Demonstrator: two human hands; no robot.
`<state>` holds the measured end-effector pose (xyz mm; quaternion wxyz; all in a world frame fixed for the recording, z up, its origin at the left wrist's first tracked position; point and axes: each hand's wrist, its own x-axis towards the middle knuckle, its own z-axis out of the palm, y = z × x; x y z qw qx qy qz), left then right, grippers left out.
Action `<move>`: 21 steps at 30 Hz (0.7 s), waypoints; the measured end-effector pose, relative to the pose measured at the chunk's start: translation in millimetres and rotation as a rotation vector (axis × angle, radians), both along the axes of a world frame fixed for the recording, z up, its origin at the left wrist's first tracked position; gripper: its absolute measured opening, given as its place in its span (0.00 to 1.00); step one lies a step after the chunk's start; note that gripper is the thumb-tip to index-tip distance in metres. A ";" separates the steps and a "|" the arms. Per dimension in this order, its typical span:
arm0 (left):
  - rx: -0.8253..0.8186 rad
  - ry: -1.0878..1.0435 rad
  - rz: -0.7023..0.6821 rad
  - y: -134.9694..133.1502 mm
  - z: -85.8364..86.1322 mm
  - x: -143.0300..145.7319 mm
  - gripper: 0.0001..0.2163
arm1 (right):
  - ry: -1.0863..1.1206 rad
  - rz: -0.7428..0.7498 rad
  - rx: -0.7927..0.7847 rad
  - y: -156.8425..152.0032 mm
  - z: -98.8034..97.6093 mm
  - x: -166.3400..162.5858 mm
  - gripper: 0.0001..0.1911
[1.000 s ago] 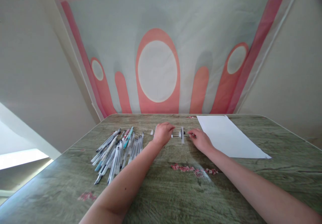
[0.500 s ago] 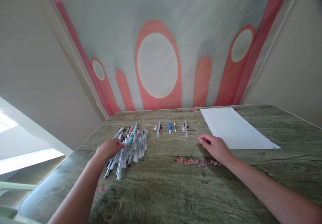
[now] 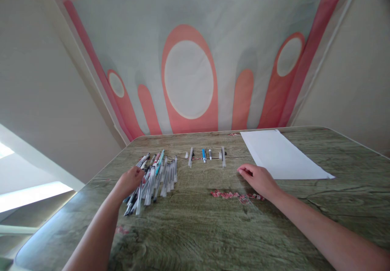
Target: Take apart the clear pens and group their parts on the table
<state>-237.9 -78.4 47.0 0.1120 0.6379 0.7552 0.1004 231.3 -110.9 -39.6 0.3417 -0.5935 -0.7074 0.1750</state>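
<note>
My left hand (image 3: 131,181) is at the left side of a heap of pens (image 3: 166,179). Its fingers are pinched on a clear-barrelled pen (image 3: 139,201), whose lower end points toward me. Most pens in the heap have clear barrels; a turquoise pen (image 3: 160,163) stands out at the top. My right hand (image 3: 258,178) rests over the table near the paper's left edge, fingers curled together and nothing showing in them. Farther back lie a blue tube-like piece (image 3: 204,155), a small grey-and-white piece (image 3: 210,154) and two clear strips (image 3: 191,157).
A white sheet of paper (image 3: 286,157) lies at the right on the wood-patterned table (image 3: 195,230). Small pale and dark pieces (image 3: 221,155) lie beside the clear strips. Behind the table rises a wall with a pink and grey covering (image 3: 189,80).
My left hand has shifted a little left, and the clear pen under it has moved left too. The right hand has hardly moved. The view has drifted slightly.
</note>
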 end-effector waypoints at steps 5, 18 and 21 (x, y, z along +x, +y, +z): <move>0.111 -0.417 -0.269 -15.2 37.9 55.1 0.16 | 0.018 0.009 -0.011 -0.8 3.5 -0.5 0.13; 0.338 -0.114 -0.982 -39.0 6.4 244.1 0.06 | 0.190 0.425 -0.181 -37.0 49.2 -20.5 0.21; 0.379 -0.094 -0.984 -42.8 -2.2 241.9 0.06 | 0.247 0.452 -0.239 -39.5 46.4 -25.1 0.23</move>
